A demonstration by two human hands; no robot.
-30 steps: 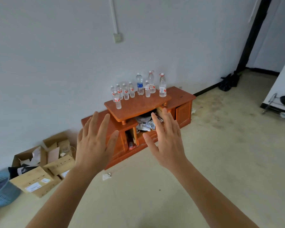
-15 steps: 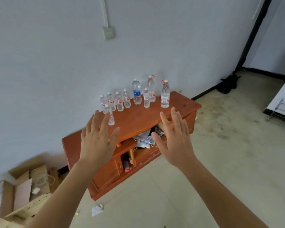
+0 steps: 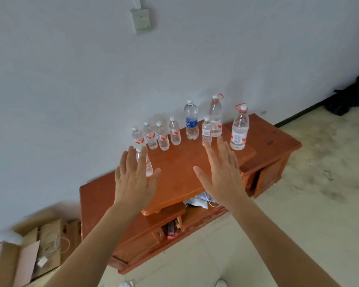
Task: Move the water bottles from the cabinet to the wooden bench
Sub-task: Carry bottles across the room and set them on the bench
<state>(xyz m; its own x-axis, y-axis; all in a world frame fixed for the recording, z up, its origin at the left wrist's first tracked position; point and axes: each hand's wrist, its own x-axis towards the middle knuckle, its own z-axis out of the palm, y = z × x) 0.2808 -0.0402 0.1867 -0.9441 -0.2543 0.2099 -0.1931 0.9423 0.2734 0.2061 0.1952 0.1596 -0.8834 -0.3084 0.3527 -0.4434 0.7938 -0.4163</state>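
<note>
The person has closed in on the cabinet [image 3: 275, 141] over the last second. A second ago both hands floated in front of its lower doors. Now they hang over its raised top, and the cardboard boxes [image 3: 29, 253] have slid to the bottom-left corner.

The left hand [image 3: 134, 183] is flat, its fingers [image 3: 131, 157] straight and spread, holding nothing. It now overlaps the front bottle [image 3: 149, 169], the one standing alone nearer the edge; whether skin touches plastic I cannot tell.

The right hand [image 3: 220, 177] is the same, fingers [image 3: 223, 149] apart and empty. Their tips reach just short of the small bottle [image 3: 206, 131], and the large bottle [image 3: 239, 129] with the red carry ring stands just beside them.

All nine water bottles [image 3: 191, 121] stand upright on the cabinet top, most of them in a loose row along the wall (none has left it yet). The wooden bench is not in view.

So the approach looks nearly done and the carrying has not begun. The likely next step is a first grasp, each hand on the bottle nearest it. The bottles stand close together, so a wide-spread hand could knock a neighbour over.
</note>
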